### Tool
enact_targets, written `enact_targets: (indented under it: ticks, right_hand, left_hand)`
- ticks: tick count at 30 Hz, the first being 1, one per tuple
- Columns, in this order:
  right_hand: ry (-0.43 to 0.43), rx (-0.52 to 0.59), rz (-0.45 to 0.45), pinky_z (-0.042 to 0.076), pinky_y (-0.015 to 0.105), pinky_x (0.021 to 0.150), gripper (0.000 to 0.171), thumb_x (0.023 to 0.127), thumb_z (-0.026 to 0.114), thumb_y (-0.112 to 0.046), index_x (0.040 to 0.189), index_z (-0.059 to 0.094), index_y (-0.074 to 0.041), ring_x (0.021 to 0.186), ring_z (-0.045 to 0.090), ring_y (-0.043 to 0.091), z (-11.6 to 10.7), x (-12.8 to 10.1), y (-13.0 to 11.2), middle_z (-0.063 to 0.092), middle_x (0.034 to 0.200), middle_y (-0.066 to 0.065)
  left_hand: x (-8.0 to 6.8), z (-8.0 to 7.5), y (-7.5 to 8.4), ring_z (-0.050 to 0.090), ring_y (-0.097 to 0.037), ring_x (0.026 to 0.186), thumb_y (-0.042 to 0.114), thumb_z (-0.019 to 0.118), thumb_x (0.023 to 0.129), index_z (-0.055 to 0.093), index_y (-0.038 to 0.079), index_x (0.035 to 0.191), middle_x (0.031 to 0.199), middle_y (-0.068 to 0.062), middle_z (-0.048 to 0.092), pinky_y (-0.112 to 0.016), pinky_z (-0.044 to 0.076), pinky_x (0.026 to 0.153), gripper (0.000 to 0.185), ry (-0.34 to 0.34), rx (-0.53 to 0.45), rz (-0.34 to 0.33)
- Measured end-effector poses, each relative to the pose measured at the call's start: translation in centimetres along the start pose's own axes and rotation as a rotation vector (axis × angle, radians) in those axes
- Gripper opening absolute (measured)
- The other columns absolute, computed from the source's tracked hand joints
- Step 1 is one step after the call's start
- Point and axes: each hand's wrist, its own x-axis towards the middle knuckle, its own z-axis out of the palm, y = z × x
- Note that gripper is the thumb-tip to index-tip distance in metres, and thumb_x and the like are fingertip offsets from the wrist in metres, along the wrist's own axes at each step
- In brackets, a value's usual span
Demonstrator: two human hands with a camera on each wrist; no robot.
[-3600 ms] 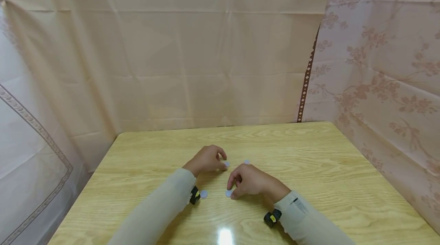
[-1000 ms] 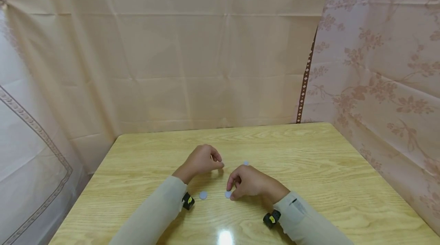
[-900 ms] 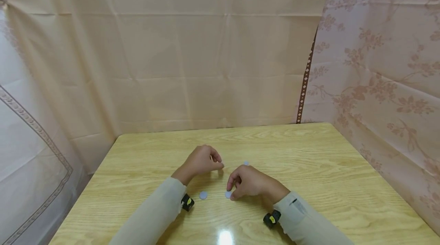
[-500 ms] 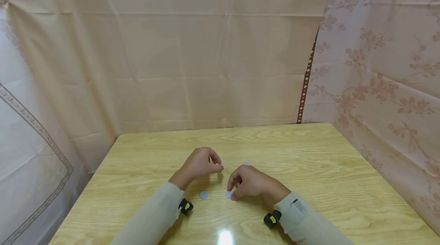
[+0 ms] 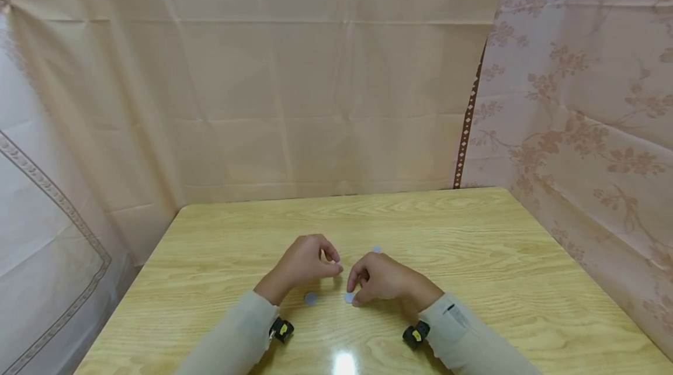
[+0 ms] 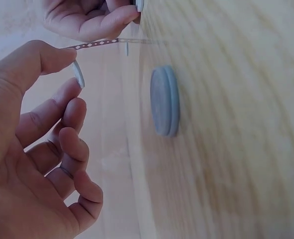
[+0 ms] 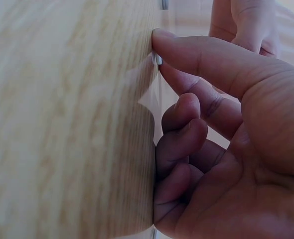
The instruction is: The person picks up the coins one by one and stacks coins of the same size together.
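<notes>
My left hand (image 5: 307, 261) pinches a thin pale disc (image 6: 78, 74) between thumb and index finger, raised off the table, its other fingers loosely curled. To its right, my right hand (image 5: 386, 277) rests low on the wood, thumb and index finger gripping the edges of another pale disc (image 5: 349, 298). A round grey-blue disc (image 5: 311, 298) lies flat near my left wrist; in the left wrist view this disc (image 6: 164, 101) shows two layers along its edge. Beyond my right knuckles lies one more pale disc (image 5: 376, 249), partly covered by the hand.
The light wood-grain table (image 5: 447, 223) has rounded far corners. Behind it hangs a beige curtain (image 5: 315, 100), with a flowered cloth (image 5: 589, 129) on the right and a white cloth (image 5: 42, 235) on the left. Black wrist cameras (image 5: 281, 329) sit at both cuffs.
My left hand has lifted the far-left disc off the table and brought it back towards me, slightly left. My right hand stays at its disc; the other discs have not moved.
</notes>
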Motion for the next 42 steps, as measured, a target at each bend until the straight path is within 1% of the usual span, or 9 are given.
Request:
enact_targets:
  ticks: [4,11,18,21,27,29,32,38,42]
  right_hand:
    - [0.001,-0.002,0.0,0.036,0.022,0.049,0.012,0.083,0.087,-0.013,0.09,0.078,-0.017,0.053,0.045,0.009,0.0,0.0,-0.1,0.059,0.064,-0.001]
    - [0.005,0.004,0.0,0.035,0.022,0.049,0.012,0.082,0.087,-0.012,0.09,0.078,-0.016,0.053,0.044,0.009,0.1,0.0,-0.1,0.058,0.063,-0.001]
    - [0.012,-0.005,0.007,0.035,0.023,0.049,0.013,0.082,0.088,-0.013,0.089,0.078,-0.018,0.053,0.044,0.009,0.1,0.1,0.0,0.058,0.063,-0.001]
    - [0.008,-0.003,0.008,0.035,0.023,0.049,0.013,0.082,0.088,-0.013,0.089,0.078,-0.017,0.053,0.044,0.009,0.0,0.0,0.0,0.057,0.063,-0.002]
    - [0.003,0.005,0.003,0.036,0.022,0.049,0.013,0.082,0.087,-0.012,0.09,0.078,-0.015,0.053,0.044,0.008,0.0,-0.1,-0.1,0.058,0.063,-0.001]
    - [0.004,0.005,0.001,0.036,0.022,0.049,0.012,0.082,0.087,-0.011,0.09,0.078,-0.015,0.053,0.044,0.008,0.0,-0.1,-0.1,0.058,0.063,-0.001]
    - [0.006,0.005,-0.002,0.036,0.022,0.049,0.012,0.083,0.087,-0.011,0.09,0.078,-0.015,0.052,0.044,0.008,0.1,-0.1,-0.1,0.057,0.062,-0.002]
    - [0.004,0.011,-0.003,0.036,0.022,0.049,0.013,0.082,0.087,-0.011,0.09,0.078,-0.015,0.052,0.043,0.008,0.0,-0.1,0.0,0.057,0.061,-0.003]
    - [0.003,0.009,-0.004,0.035,0.022,0.049,0.013,0.082,0.087,-0.011,0.09,0.078,-0.017,0.052,0.043,0.008,0.0,-0.1,0.0,0.056,0.061,-0.003]
  left_hand:
    - [-0.3,0.1,0.0,0.053,-0.01,0.064,0.031,0.083,0.083,0.076,0.025,0.083,0.092,0.007,0.068,-0.027,0.046,0.054,0.01,0.0,0.008,0.012]
    - [-0.7,0.3,0.0,0.048,-0.008,0.056,0.03,0.083,0.082,0.076,0.024,0.081,0.09,0.006,0.069,-0.026,0.045,0.053,0.01,-0.004,-0.006,0.026]
    - [-1.0,0.6,0.1,0.049,-0.008,0.057,0.03,0.084,0.082,0.076,0.024,0.081,0.091,0.005,0.07,-0.026,0.044,0.053,0.01,-0.006,0.008,0.033]
    - [-1.1,0.7,0.2,0.045,-0.007,0.053,0.03,0.083,0.082,0.076,0.024,0.081,0.092,0.005,0.07,-0.025,0.042,0.05,0.009,-0.013,0.011,0.033]
    - [-1.4,1.2,0.3,0.039,-0.004,0.046,0.028,0.083,0.082,0.076,0.023,0.083,0.094,0.009,0.069,-0.021,0.034,0.044,0.008,-0.048,0.009,0.063]
    - [-1.5,1.4,0.2,0.039,-0.003,0.045,0.028,0.083,0.083,0.075,0.024,0.083,0.094,0.011,0.069,-0.02,0.033,0.044,0.009,-0.056,0.016,0.068]
    - [-1.6,1.5,0.2,0.041,-0.004,0.045,0.027,0.084,0.083,0.075,0.024,0.083,0.093,0.011,0.069,-0.021,0.036,0.044,0.009,-0.068,0.01,0.069]
    - [-1.6,1.7,0.2,0.043,-0.004,0.047,0.024,0.084,0.083,0.075,0.023,0.083,0.092,0.01,0.07,-0.023,0.045,0.05,0.009,-0.112,-0.025,0.058]
    - [-1.6,1.9,0.1,0.053,-0.004,0.054,0.022,0.085,0.082,0.076,0.022,0.083,0.091,0.01,0.071,-0.023,0.051,0.057,0.009,-0.134,-0.044,0.055]
